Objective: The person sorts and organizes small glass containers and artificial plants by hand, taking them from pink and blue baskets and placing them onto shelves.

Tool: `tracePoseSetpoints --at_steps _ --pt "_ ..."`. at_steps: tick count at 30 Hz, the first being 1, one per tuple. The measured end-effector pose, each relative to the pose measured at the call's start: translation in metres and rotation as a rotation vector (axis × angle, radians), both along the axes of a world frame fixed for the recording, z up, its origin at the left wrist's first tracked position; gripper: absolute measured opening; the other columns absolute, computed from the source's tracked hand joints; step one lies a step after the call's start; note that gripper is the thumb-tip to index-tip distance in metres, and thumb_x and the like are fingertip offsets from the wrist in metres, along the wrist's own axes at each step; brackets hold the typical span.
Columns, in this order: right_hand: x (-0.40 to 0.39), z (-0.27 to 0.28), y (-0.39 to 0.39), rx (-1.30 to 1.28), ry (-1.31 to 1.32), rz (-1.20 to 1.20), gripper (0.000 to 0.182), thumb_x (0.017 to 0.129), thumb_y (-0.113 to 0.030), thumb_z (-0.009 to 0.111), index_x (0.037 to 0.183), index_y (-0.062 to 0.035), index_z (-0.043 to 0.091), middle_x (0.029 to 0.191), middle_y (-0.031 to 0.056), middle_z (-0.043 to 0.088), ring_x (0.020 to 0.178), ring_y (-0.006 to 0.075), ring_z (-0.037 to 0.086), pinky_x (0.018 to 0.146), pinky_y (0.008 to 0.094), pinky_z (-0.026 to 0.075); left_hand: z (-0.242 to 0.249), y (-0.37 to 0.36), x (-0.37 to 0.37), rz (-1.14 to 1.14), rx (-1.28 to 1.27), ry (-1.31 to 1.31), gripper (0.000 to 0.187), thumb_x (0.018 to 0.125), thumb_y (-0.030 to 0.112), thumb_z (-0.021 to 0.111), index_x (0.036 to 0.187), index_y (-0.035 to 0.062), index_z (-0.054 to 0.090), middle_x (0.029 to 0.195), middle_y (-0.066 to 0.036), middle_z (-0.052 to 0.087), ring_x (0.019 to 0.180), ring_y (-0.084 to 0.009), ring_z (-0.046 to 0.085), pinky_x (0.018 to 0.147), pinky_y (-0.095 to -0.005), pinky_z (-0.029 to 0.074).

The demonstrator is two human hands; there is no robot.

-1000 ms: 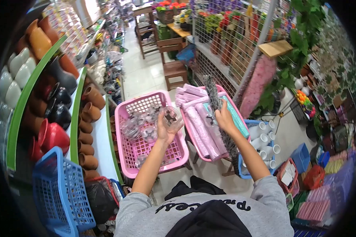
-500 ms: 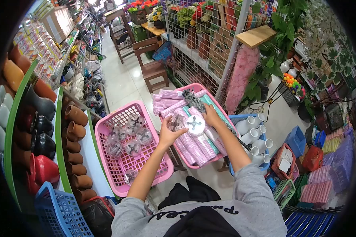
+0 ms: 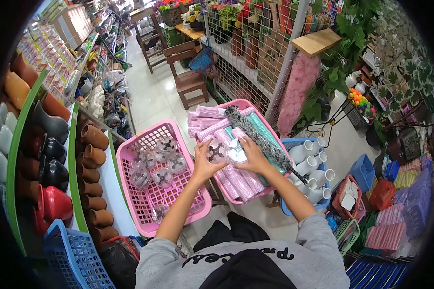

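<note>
In my left hand is a clear round plastic piece with a dark cross-shaped centre. My right hand grips a white round disc by its edge, close beside the clear piece. Both are over a pink basket filled with pink plastic-wrapped bundles and teal ones. Across the bundles lies a grey fluffy duster. Left of it, another pink basket contains several clear round pieces like the one in my left hand.
Terracotta pots line the shelf on the left, above a blue basket. White vases fill a blue crate at right. Ahead are a wooden chair and a wire-mesh rack.
My right hand has moved left from beside the duster onto the white disc, which is now tilted. The duster lies more fully in view. My left hand stays around the clear piece.
</note>
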State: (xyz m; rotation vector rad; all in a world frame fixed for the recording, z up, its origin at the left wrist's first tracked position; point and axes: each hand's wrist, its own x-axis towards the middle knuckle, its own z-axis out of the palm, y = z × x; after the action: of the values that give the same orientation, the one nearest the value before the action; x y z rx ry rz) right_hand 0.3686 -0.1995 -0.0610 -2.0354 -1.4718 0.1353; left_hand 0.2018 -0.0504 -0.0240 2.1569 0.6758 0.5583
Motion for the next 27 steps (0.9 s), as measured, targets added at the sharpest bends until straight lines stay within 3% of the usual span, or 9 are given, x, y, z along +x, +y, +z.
tracePoseSetpoints --at_steps 1,8,10,14,16,18,22,27 --pt "-0.003 -0.008 0.004 0.020 -0.014 -0.043 0.104 0.055 -0.032 0.083 0.139 -0.0041 0.027 0.133 0.0214 0.035 0.121 0.0411 0.039 0.101 0.0451 0.035 -0.001 -0.001 0.000 0.003 0.002 -0.003 0.104 0.051 0.035 0.089 0.133 -0.0035 0.038 0.125 -0.022 0.045 0.120 -0.0316 0.045 0.101 -0.0391 0.038" --pt "-0.003 0.000 0.007 0.173 0.215 -0.067 0.105 0.052 -0.021 0.082 0.138 -0.0011 0.026 0.126 0.0213 0.039 0.118 0.0391 0.041 0.101 0.0429 0.035 0.012 -0.009 -0.011 0.064 -0.031 -0.131 0.112 0.048 0.027 0.089 0.137 -0.0008 0.028 0.128 -0.024 0.045 0.118 -0.0356 0.047 0.100 -0.0408 0.039" --pt "-0.003 0.022 0.003 0.210 0.204 -0.048 0.105 0.052 -0.020 0.081 0.138 0.0001 0.025 0.124 0.0214 0.041 0.118 0.0379 0.042 0.100 0.0411 0.036 0.014 -0.007 -0.019 0.059 -0.043 -0.187 0.114 0.049 0.030 0.089 0.139 -0.0015 0.026 0.126 -0.022 0.048 0.116 -0.0304 0.050 0.099 -0.0395 0.040" --pt "-0.007 0.066 -0.009 0.166 0.321 0.107 0.105 0.052 -0.020 0.082 0.138 0.0002 0.026 0.125 0.0217 0.042 0.117 0.0369 0.044 0.101 0.0405 0.036 0.041 -0.011 -0.042 0.063 0.055 -0.179 0.118 0.048 0.030 0.090 0.141 0.0002 0.023 0.127 -0.021 0.049 0.117 -0.0304 0.050 0.100 -0.0393 0.040" --pt "-0.011 0.084 -0.013 0.174 0.237 0.174 0.106 0.052 -0.021 0.082 0.139 -0.0011 0.025 0.128 0.0219 0.041 0.118 0.0372 0.045 0.102 0.0404 0.036 0.048 -0.016 -0.054 0.105 0.026 -0.217 0.118 0.048 0.029 0.090 0.141 0.0018 0.023 0.125 -0.020 0.050 0.117 -0.0302 0.050 0.100 -0.0391 0.039" --pt "-0.017 0.096 -0.014 0.140 0.237 0.250 0.109 0.052 -0.021 0.084 0.142 -0.0029 0.024 0.139 0.0201 0.036 0.128 0.0323 0.039 0.106 0.0385 0.033 0.050 -0.021 -0.069 0.103 0.075 -0.236 0.118 0.049 0.027 0.089 0.143 0.0040 0.021 0.125 -0.018 0.050 0.116 -0.0297 0.051 0.100 -0.0392 0.039" --pt "-0.044 0.108 -0.006 0.150 0.330 0.381 0.111 0.052 -0.022 0.083 0.142 -0.0042 0.022 0.135 0.0228 0.039 0.124 0.0367 0.042 0.104 0.0406 0.035 0.063 -0.045 -0.107 0.172 0.073 -0.266 0.123 0.048 0.025 0.089 0.145 0.0064 0.015 0.127 -0.017 0.048 0.117 -0.0294 0.050 0.100 -0.0400 0.039" --pt "-0.085 0.141 -0.003 0.173 0.388 0.548 0.117 0.050 -0.023 0.086 0.144 -0.0057 0.019 0.130 0.0217 0.045 0.119 0.0346 0.048 0.101 0.0407 0.039 0.083 -0.077 -0.155 0.279 0.050 -0.280 0.125 0.048 0.029 0.089 0.145 0.0052 0.015 0.127 -0.017 0.048 0.117 -0.0298 0.050 0.099 -0.0384 0.041"
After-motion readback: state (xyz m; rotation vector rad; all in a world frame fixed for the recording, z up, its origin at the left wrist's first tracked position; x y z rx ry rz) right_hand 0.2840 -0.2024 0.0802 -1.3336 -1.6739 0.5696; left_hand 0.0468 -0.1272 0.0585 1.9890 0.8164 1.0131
